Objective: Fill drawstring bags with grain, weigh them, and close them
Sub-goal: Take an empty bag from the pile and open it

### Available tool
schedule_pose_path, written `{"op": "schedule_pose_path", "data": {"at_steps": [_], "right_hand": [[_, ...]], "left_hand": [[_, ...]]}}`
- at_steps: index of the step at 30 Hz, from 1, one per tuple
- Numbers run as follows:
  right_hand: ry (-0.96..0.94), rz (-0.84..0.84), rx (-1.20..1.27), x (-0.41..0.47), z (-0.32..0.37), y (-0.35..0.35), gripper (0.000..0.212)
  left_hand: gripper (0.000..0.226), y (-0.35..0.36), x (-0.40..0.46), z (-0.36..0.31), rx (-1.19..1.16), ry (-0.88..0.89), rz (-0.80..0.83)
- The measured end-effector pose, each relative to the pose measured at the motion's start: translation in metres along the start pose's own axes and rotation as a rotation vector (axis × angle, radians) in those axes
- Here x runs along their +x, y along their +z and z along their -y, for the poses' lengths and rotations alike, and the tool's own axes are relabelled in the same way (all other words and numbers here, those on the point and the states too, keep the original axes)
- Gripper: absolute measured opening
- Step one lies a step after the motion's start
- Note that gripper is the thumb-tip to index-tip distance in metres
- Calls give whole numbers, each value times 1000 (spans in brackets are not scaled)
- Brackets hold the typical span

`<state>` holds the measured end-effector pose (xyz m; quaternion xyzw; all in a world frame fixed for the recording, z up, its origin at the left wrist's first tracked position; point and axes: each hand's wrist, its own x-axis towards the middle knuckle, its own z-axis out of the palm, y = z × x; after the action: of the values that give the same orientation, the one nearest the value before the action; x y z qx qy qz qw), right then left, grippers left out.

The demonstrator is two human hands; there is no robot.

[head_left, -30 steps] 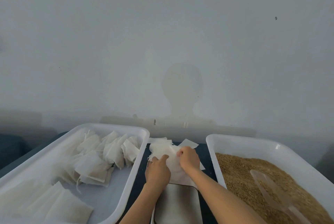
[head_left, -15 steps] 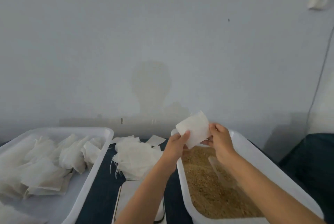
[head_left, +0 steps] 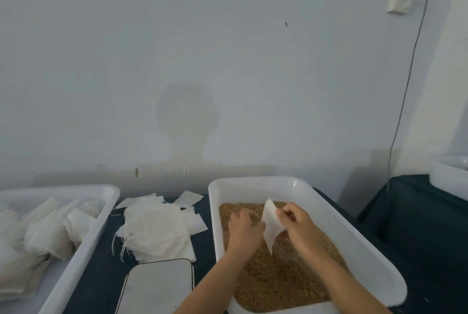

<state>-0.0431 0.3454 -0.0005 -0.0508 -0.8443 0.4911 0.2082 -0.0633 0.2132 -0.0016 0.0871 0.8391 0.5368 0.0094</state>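
A white tray on the right holds brown grain. Above the grain I hold one empty white drawstring bag. My right hand pinches its upper right edge. My left hand grips its left edge with curled fingers. A clear scoop lies in the grain, mostly hidden under my right hand. A pile of empty white bags lies on the dark cloth between the trays. A scale with a pale flat top sits in front of that pile.
A second white tray at the left holds several bags. A grey wall stands close behind the table. A thin cable hangs down the wall at the right. Another white container sits at the far right edge.
Both hands lifted one bag off the middle pile, carried it right over the grain tray, then lowered it close to the grain. My view turned to the right.
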Motion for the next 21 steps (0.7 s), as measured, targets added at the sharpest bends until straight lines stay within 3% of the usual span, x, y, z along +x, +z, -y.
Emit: {"op": "schedule_pose_path", "data": {"at_steps": [1, 3, 10, 21], "right_hand": [[-31, 32, -21, -2, 1, 2, 23], [-82, 93, -28, -5, 3, 3, 22], [3, 239, 222, -10, 9, 1, 27], [5, 278, 186, -8, 7, 0, 30]], "left_hand": [[12, -1, 0, -1, -127, -25, 61], [19, -4, -2, -2, -341, -51, 123], [26, -3, -5, -2, -308, 48, 123], [26, -2, -4, 3, -302, 78, 119]]}}
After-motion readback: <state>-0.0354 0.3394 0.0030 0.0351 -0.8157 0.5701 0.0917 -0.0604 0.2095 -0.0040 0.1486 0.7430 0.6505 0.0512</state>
